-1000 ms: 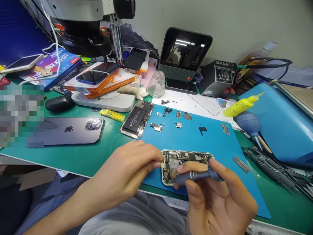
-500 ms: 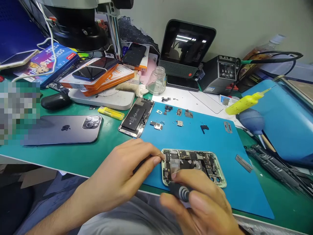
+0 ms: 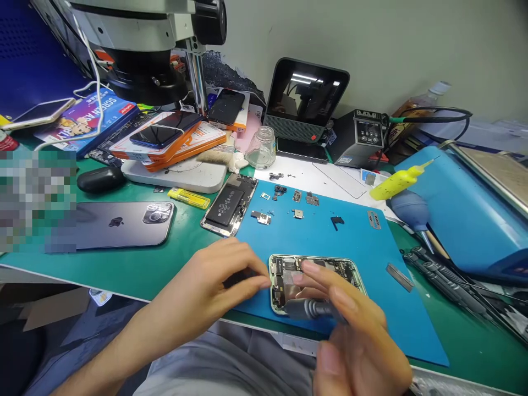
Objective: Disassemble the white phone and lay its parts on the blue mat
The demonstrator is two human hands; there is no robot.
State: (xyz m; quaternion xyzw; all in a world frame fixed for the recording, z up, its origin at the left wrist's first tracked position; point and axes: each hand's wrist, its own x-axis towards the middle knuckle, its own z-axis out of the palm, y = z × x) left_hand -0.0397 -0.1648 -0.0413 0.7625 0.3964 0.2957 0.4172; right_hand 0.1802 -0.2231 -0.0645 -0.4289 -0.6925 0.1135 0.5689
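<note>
An opened phone [image 3: 322,269] with a pale green frame lies on the blue mat [image 3: 313,231] near the table's front edge, its boards exposed. My left hand [image 3: 214,286] rests at the phone's left end, fingers curled, fingertips pressed against the frame. My right hand [image 3: 350,335] is over the phone's lower part, closed around a dark grey screwdriver [image 3: 307,309] that lies across the palm. Its index finger stretches out over the phone's inside. Part of the phone is hidden by the right hand.
Small loose parts [image 3: 289,198] lie on the mat's far side, beside a second opened phone [image 3: 229,204]. A dark phone [image 3: 119,224] lies face down at left. A microscope [image 3: 144,49], glass jar [image 3: 262,147], yellow bottle [image 3: 398,180], blue blower [image 3: 410,209] and tweezers [image 3: 445,275] surround the mat.
My right hand has turned the screwdriver from lying across the phone to lying in the palm, and its index finger now reaches over the phone. The left hand stayed at the frame.
</note>
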